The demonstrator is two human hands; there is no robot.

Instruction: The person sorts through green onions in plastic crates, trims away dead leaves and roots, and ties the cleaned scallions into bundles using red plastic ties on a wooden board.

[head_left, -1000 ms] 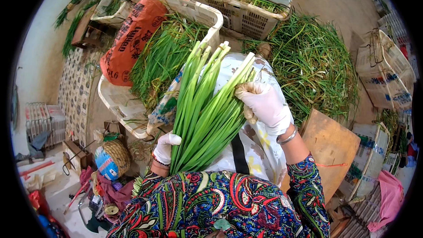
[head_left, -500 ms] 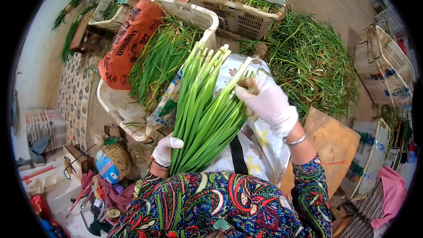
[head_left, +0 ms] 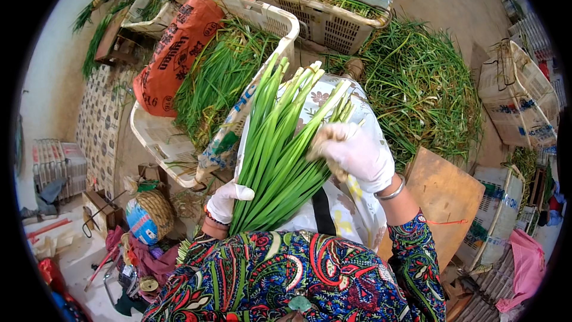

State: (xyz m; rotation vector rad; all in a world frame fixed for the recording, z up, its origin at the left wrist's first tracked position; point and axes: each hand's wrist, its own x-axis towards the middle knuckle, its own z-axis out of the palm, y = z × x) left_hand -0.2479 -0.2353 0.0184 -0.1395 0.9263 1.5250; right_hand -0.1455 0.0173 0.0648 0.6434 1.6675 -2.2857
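Note:
A thick bunch of garlic chives [head_left: 277, 158] lies across my lap, pale stem ends pointing away from me and leaves toward my waist. In a white glove, my left hand [head_left: 229, 201] is closed around the leaf side of the bunch, thumb on top. My right hand [head_left: 357, 156], also gloved and slightly blurred, has its fingers curled against the leaves at the right side of the bunch, below the stem ends. Its palm hides part of those chives. Under the bunch is a white flowered apron [head_left: 357, 104] with a dark strap.
Left ahead, a white crate [head_left: 170, 143] holds more green chives [head_left: 226, 71] beside an orange sack [head_left: 179, 53]. A covered crate [head_left: 322, 21] stands ahead. Loose greens [head_left: 420, 89] are heaped at right, near a wooden board [head_left: 447, 194]. A wound twine ball [head_left: 152, 217] lies left.
My right hand has moved down and slightly left along the bunch, away from the stem ends, with fingers more curled. My left hand still holds the chives in nearly the same place.

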